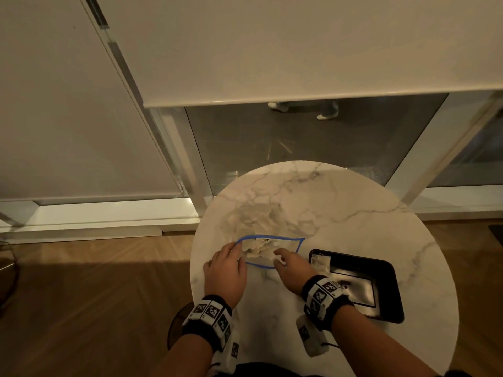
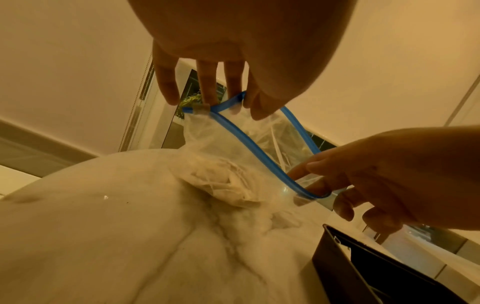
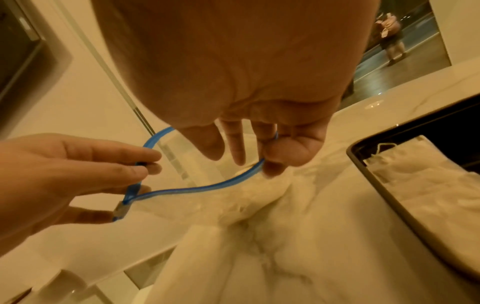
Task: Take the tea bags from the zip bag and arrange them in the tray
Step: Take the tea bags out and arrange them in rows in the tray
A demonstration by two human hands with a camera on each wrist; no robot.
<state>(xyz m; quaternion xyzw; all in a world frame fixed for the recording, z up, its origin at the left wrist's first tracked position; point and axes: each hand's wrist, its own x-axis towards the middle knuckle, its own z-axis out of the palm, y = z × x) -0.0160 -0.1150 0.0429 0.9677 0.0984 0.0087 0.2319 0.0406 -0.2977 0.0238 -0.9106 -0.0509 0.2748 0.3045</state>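
A clear plastic zip bag with a blue zip edge [image 1: 268, 250] lies on a round white marble table with grey lines [image 1: 340, 213]. The mouth of the bag is wide open and faces the person. The rest of the bag stretches away across the table.

The left hand [image 1: 226, 270] holds the left end of the blue edge. In the left wrist view, the fingertips [image 2: 235, 90] and thumb pinch the blue strip. The right hand [image 1: 291, 268] holds the near side of the blue edge closer to the right end. In the right wrist view, the thumb and fingers [image 3: 272, 164] squeeze the strip between them. Both hands are closed on the bag, and the blue edge makes a loop between them.

Inside the bag sits a heap of pale paper tea bags [image 1: 258, 247]. They are crumpled together, so I cannot tell how many there are.

A black tray with rounded corners and a shiny flat bottom [image 1: 381, 270] rests on the table just to the right of the bag, near the right hand. One pale tea bag with a thin string [image 1: 321, 263] lies in the tray at its left end, close to the far corner.

Both wrists wear black bands with black and white square patterns [image 1: 324, 293].

Past the table there is a glass wall with white blinds [image 1: 272, 50]. A wooden floor [image 1: 81, 295] shows on the left.
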